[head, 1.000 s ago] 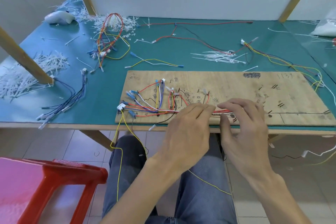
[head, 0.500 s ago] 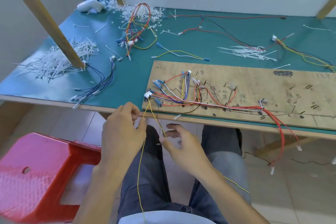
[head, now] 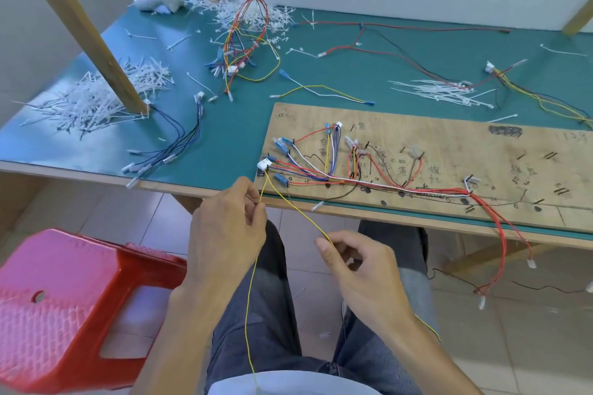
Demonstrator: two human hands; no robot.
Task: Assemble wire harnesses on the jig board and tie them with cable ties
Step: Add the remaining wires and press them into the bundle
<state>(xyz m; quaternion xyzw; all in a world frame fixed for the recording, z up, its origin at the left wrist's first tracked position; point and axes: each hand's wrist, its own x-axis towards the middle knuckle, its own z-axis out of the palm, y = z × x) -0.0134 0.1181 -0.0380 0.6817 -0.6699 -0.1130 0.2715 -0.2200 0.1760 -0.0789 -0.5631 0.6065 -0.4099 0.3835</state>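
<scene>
Head view: we hold two yellow wires, one in each hand, both running from the single white connector at the near-left corner of the jig board on the green table. Our left hand pinches the left yellow wire; our right hand pinches the right yellow wire. Three heaps of cable ties lie farther back, and one red stool stands near left.

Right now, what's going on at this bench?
A seated person handles two thin yellow wires running from the white plastic connector on the plywood jig board. The left hand pinches one just below the green table's edge; the right hand pinches the other over the lap. A red wire bundle hangs off the board's front edge.
</scene>
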